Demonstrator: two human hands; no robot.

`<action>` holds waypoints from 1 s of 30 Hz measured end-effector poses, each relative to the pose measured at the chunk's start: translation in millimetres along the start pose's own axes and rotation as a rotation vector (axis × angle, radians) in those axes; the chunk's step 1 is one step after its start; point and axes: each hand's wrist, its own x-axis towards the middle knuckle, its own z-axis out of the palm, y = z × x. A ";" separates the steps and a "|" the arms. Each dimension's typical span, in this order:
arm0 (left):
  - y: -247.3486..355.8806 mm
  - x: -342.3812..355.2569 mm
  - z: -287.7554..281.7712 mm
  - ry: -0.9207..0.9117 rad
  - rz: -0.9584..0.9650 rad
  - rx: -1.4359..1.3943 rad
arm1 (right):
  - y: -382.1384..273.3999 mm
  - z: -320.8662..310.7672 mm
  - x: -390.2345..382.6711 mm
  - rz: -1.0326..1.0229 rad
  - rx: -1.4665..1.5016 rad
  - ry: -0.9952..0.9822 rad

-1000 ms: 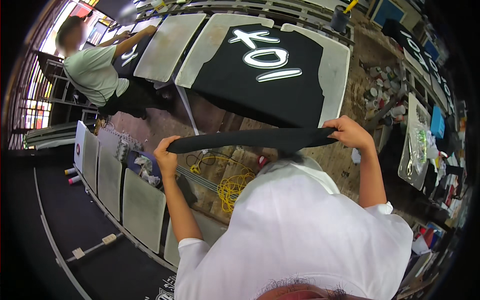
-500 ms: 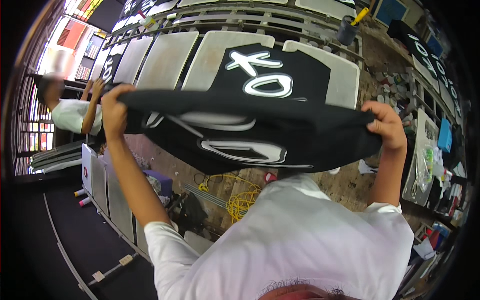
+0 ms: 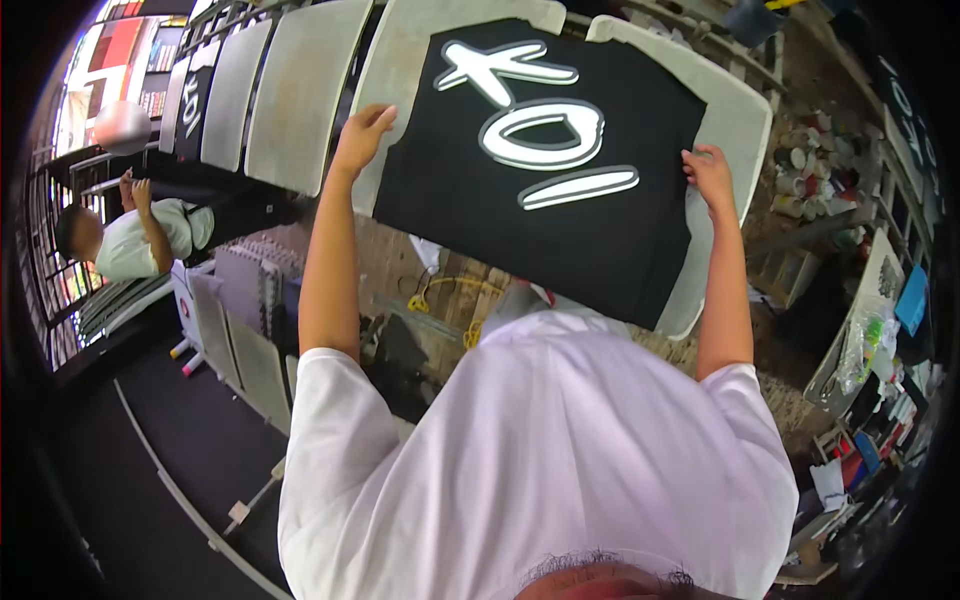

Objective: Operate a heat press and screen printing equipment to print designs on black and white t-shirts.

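Observation:
A black cut fabric panel with large white, grey-outlined lettering lies spread over a pale flat board. Its near edge hangs over the board's front, close to my white shirt. My left hand is just off the panel's left edge, thumb and fingers extended above the board. At the opposite edge my right hand has its fingers loosely bent, the tips at the cloth's border. No fabric appears pinched in either hand.
More pale boards stand in a row to the left. Another person is at the far left. Used pots and cups litter the right side, beside a bench with plastic and a blue item. A yellow cable lies on the floor.
The black panel was held up, folded and stretched between both hands; now it lies flat on the board. Both hands have let go, and my view has shifted closer to the board.

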 end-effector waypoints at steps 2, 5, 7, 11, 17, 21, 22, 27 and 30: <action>-55.1 -28.6 -13.0 0.082 -0.179 -0.215 | 12.8 -2.0 -30.3 0.054 -0.071 -0.009; -141.7 -68.8 -20.0 0.102 -0.278 -0.263 | 46.4 -8.1 -79.2 0.075 -0.350 -0.073; -160.3 -87.5 -3.5 0.051 -0.322 -0.210 | 69.5 -13.5 -117.3 0.093 -0.271 -0.132; -217.7 -122.7 15.5 0.227 -0.218 -0.122 | 83.5 -12.7 -178.9 0.305 -0.395 -0.238; -225.0 -120.0 30.1 0.194 -0.144 0.048 | 122.5 51.3 -249.1 0.166 -0.641 0.208; -204.3 -115.0 29.4 0.160 0.020 0.166 | 148.8 63.4 -252.6 0.180 -0.582 0.412; -208.3 -115.1 22.7 0.126 0.007 0.122 | 133.3 70.9 -251.4 0.239 -0.384 0.382; -212.9 -114.5 -3.2 -0.008 -0.020 -0.226 | 110.3 52.2 -273.8 0.139 0.541 0.039; -220.8 -110.4 -6.7 -0.082 -0.105 -0.350 | 112.7 62.4 -272.7 0.099 0.619 0.133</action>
